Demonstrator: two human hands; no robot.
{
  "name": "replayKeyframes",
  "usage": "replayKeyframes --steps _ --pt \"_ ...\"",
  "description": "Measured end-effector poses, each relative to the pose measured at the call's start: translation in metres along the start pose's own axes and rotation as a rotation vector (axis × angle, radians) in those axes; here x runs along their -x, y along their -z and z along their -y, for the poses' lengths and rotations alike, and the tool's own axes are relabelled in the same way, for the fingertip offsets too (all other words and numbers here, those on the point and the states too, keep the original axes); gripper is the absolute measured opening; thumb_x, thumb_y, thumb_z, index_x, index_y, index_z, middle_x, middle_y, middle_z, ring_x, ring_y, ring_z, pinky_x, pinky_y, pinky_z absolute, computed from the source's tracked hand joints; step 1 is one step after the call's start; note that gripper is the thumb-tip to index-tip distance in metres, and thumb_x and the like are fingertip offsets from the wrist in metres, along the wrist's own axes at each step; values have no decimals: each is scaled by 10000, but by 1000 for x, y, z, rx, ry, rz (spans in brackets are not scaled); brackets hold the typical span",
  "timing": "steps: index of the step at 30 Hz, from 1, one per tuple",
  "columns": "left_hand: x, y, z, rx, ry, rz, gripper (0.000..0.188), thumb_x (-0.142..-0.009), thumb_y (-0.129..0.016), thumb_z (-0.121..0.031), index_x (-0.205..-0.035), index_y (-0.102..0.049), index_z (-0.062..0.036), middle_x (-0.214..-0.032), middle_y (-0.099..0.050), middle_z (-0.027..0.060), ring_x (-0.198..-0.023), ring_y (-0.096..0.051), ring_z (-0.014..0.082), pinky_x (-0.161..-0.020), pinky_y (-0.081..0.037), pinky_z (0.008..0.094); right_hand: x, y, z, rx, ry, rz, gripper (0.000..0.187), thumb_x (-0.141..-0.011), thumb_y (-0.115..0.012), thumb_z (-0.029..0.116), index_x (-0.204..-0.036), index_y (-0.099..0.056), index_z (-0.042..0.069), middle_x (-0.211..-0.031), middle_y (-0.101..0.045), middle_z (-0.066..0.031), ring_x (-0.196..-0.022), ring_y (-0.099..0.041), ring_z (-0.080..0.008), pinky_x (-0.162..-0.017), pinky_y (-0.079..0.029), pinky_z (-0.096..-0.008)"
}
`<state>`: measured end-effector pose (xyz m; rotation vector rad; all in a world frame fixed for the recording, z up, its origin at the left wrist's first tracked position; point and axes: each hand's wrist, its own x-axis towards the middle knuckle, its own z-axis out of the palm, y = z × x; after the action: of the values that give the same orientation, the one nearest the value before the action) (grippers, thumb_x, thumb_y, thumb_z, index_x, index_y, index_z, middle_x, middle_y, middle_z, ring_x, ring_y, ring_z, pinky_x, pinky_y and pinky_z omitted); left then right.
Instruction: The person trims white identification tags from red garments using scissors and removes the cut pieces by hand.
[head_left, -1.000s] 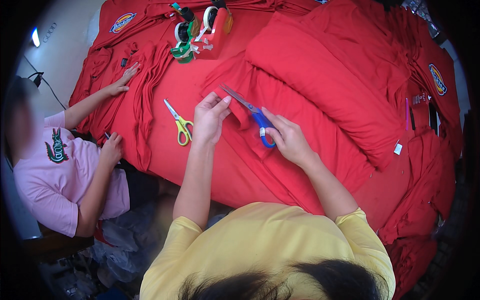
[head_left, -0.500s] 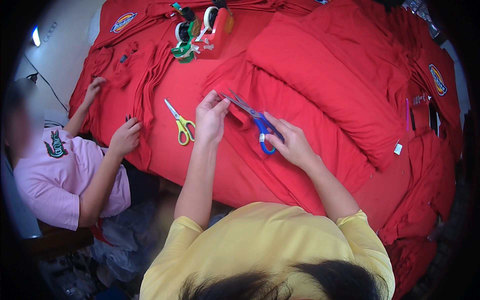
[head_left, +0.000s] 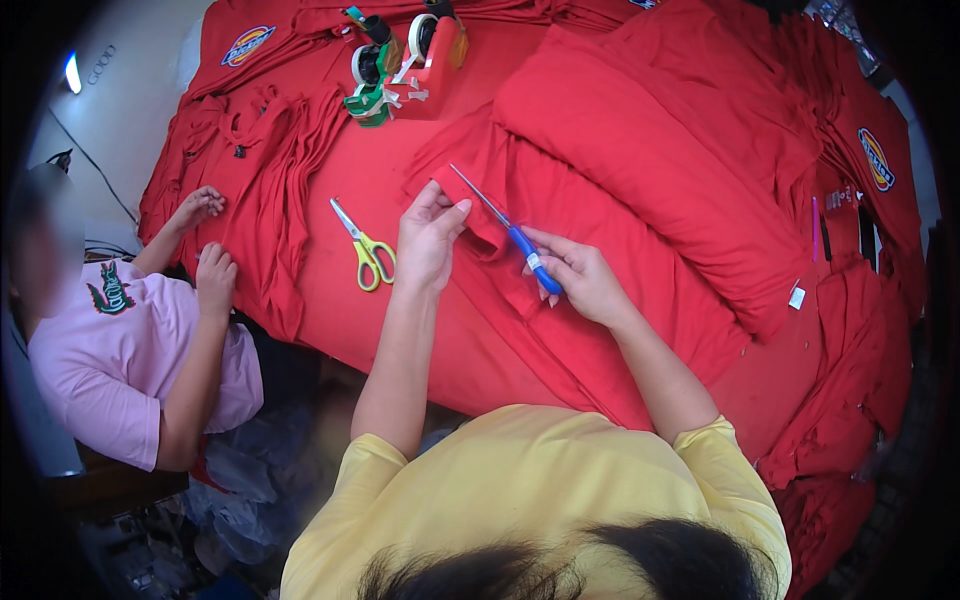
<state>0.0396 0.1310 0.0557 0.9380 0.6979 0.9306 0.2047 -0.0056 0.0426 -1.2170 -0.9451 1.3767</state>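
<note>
My right hand (head_left: 580, 282) is closed around the handles of blue-handled scissors (head_left: 522, 245). Their blades are brought together and point up and to the left, across a red garment (head_left: 488, 232). At the left of the blades, my left hand (head_left: 428, 238) pinches the garment's raised edge between thumb and fingers. Whether the blades touch the cloth cannot be made out. Yellow-handled scissors (head_left: 366, 254) lie partly spread on the red cloth, left of my left forearm.
A tape dispenser (head_left: 415, 85) with rolls stands at the far middle. Thick folded red garments (head_left: 650, 170) cover the right side. A co-worker in a pink shirt (head_left: 150, 350) sits at the left, hands over more red garments (head_left: 275, 200). A white tag (head_left: 797, 297) lies at the right.
The blue scissors have gone from parted blades to closed, with my right fingers drawn together. My left hand shifted slightly right. The co-worker's nearer hand moved left, and that red garment was laid flatter.
</note>
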Motion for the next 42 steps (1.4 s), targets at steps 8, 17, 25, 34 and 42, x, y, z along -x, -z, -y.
replayKeyframes --steps 8,17,25,34,42 --pt "8 -11 -8 -122 50 19 349 -822 -617 27 -1151 -541 -64 -907 -576 -10 -831 -566 88 -736 -450 239 -7 -2 0 331 170 -75 452 -915 -538 144 -1344 -446 35 -919 -644 -73 -609 -565 -83 -550 -458 -228" --pt "0 3 -3 -135 39 -26 297 -815 -630 20 -1094 -556 -48 -891 -581 -3 -791 -568 83 -686 -458 220 25 5 22 -132 -63 50 431 -919 -503 105 -1335 -442 13 -876 -613 -82 -624 -576 -104 -564 -487 -225" --pt "-19 53 -14 -1275 -548 -418 252 -792 -693 -129 -997 -607 -11 -921 -614 114 -819 -584 235 -746 -478 345 219 74 9 172 21 -754 512 -849 -564 52 -1344 -434 20 -1027 -596 -74 -851 -595 -111 -680 -521 -246" --pt "6 44 13 -1334 -470 360 145 -797 -667 -131 -894 -658 -23 -808 -566 112 -763 -554 268 -731 -453 336 334 119 -64 1288 -461 -1255 416 -848 -581 89 -1238 -505 -34 -1117 -594 -244 -1025 -589 -374 -851 -469 -420" --pt "128 126 -57 -1633 469 871 182 -757 -667 -178 -806 -658 -3 -747 -621 166 -727 -633 295 -674 -487 374 326 92 -40 1559 -627 -1146 304 -813 -615 107 -1102 -582 17 -926 -589 -166 -914 -574 -365 -785 -460 -447"
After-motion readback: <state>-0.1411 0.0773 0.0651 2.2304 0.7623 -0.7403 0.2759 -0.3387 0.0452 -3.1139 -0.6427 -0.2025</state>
